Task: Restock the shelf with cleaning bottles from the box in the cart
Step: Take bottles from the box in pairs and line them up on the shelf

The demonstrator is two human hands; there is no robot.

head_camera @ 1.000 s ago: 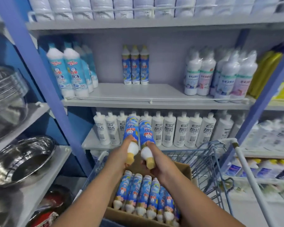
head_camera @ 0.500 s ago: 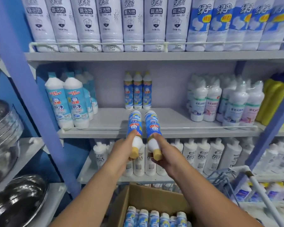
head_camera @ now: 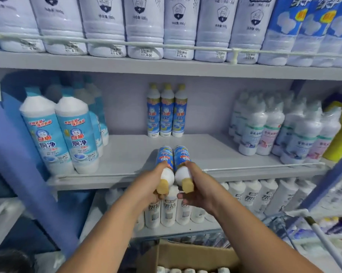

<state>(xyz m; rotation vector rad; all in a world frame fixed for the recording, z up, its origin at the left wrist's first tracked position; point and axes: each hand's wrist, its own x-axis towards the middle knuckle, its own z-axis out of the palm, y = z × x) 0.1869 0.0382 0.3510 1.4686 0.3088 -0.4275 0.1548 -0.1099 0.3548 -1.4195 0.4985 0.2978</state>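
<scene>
My left hand (head_camera: 148,186) grips a slim blue-labelled cleaning bottle (head_camera: 164,160) with a yellow cap, its base pointing at the shelf. My right hand (head_camera: 200,186) grips a second identical bottle (head_camera: 181,158) right beside it. Both bottles hover over the front edge of the middle shelf (head_camera: 126,154). Three matching bottles (head_camera: 166,113) stand upright in a row at the back of that shelf. The cardboard box (head_camera: 191,255) sits below at the bottom edge, with several bottle caps showing inside.
Large blue-and-white bottles (head_camera: 67,134) stand at the shelf's left, wrapped white bottles (head_camera: 284,127) at its right. A thin white rail (head_camera: 255,168) runs along the shelf front. White bottles fill the shelves above and below. The cart handle (head_camera: 323,239) is lower right; a blue upright (head_camera: 18,164) at left.
Both hands have carried the two bottles up and forward from above the box to the front of the middle shelf. The view has moved closer to the shelf.
</scene>
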